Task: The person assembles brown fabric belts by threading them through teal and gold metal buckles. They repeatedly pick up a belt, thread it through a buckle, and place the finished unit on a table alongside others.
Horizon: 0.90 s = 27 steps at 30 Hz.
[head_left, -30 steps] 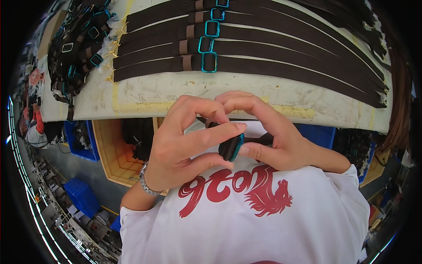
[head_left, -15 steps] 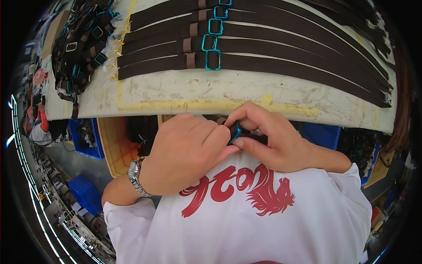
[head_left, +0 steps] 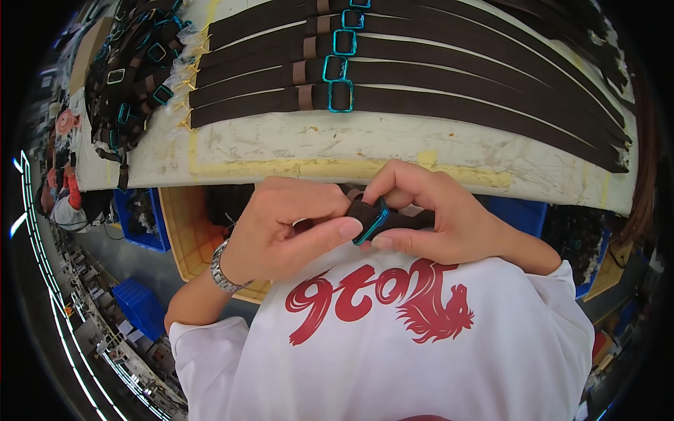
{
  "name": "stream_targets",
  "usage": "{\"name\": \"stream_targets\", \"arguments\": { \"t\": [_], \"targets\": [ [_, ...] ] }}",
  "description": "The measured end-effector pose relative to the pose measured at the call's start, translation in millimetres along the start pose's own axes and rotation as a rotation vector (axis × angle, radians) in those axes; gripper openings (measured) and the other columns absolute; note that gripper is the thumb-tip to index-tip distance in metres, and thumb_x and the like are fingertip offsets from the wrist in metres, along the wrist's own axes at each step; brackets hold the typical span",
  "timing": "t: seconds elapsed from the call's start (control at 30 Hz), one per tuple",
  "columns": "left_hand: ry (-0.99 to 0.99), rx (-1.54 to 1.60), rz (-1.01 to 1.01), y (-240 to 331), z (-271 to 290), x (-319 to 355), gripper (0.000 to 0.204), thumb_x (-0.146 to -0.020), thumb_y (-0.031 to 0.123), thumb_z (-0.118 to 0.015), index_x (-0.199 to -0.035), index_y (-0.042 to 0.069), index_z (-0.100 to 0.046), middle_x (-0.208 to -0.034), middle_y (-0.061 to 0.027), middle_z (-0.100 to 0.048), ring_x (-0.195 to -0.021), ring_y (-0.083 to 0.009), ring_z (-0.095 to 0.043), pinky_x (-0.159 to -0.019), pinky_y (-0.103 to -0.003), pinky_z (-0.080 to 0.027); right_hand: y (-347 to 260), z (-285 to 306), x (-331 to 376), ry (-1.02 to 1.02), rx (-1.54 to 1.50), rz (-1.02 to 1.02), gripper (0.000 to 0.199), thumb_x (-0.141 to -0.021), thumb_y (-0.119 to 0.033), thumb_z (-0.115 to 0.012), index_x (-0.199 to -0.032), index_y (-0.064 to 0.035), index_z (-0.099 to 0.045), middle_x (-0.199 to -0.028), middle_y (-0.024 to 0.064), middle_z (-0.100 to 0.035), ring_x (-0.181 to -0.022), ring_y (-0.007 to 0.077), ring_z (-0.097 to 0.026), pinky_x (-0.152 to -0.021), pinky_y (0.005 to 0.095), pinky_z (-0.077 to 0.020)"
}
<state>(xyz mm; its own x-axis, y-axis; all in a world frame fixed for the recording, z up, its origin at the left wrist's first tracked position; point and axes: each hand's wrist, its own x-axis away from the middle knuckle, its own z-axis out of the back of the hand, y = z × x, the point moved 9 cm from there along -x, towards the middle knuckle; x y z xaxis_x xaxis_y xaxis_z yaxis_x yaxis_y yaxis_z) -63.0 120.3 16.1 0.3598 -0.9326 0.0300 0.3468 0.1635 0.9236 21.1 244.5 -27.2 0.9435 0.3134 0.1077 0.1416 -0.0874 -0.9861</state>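
Note:
In front of my chest, just off the table's near edge, I hold a dark brown strap folded round a shiny blue rectangular buckle. My left hand, with a metal watch on its wrist, pinches the folded strap from the left, thumb on top. On the buckle's other side, my right hand grips the strap by the buckle between thumb and bent index finger. A lighter brown loop shows behind the fold. Part of the strap is hidden by my fingers.
Several similar straps lie side by side across the pale table, with blue buckles and brown loops. A heap of buckled straps hangs over the table's left end. Below are a yellow crate and blue bins.
My left hand has turned and shifted slightly left, its thumb now lying on the fold. More of the strap and buckle shows. The right hand has barely moved.

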Motion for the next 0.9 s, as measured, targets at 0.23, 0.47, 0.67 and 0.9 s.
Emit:
{"name": "stream_targets", "arguments": {
  "t": [0.23, 0.47, 0.67, 0.9],
  "targets": [
    [0.557, 0.513, -0.314, 34, 69, 11, 0.034, -0.106, 0.03, -0.07, -0.088, 0.001, -0.063, -0.09, -0.0127, -0.072, -0.071, -0.0191, -0.063, -0.06, -0.031, -0.049, -79, 22, 4, 0.053, 0.338, 0.375, 0.041, -0.09, -0.01, -0.08, -0.128, -0.0043, -0.065, -0.085, 0.0065, -0.076, -0.073, 0.0173, -0.068, -0.075, 0.0344, -0.0523],
    [0.018, 0.613, -0.458, 103, 57, -26, 0.022, -0.113, 0.033, -0.056, -0.102, 0.014, -0.059, -0.099, -0.0049, -0.078, -0.102, -0.0232, -0.058, -0.089, -0.036, -0.041, -144, 7, 27, 0.315, 0.841, 0.945, 0.051, -0.077, 0.005, -0.08, -0.124, 0.0074, -0.064, -0.11, 0.0297, -0.078, -0.071, 0.0262, -0.074, -0.059, 0.0324, -0.0553],
    [0.259, 0.244, -0.442, 79, 64, -7, 0.022, -0.103, 0.025, -0.074, -0.096, 0.005, -0.07, -0.073, -0.0107, -0.077, -0.097, -0.0228, -0.055, -0.085, -0.034, -0.044, -65, 30, -39, 0.12, -0.502, 0.067, 0.032, -0.094, -0.001, -0.07, -0.124, -0.0006, -0.058, -0.105, 0.0073, -0.067, -0.094, 0.0133, -0.072, -0.082, 0.0298, -0.0593],
    [0.109, -0.173, 0.005, 39, 49, 26, 0.016, -0.089, 0.007, -0.084, -0.101, -0.001, -0.078, -0.092, -0.0119, -0.079, -0.075, -0.028, -0.065, -0.068, -0.036, -0.05, -43, 4, -28, 0.001, 0.479, 0.122, 0.035, -0.085, 0.0, -0.075, -0.118, -0.0067, -0.063, -0.094, 0.0091, -0.068, -0.09, 0.0275, -0.07, -0.074, 0.041, -0.0525]
  ]
}}
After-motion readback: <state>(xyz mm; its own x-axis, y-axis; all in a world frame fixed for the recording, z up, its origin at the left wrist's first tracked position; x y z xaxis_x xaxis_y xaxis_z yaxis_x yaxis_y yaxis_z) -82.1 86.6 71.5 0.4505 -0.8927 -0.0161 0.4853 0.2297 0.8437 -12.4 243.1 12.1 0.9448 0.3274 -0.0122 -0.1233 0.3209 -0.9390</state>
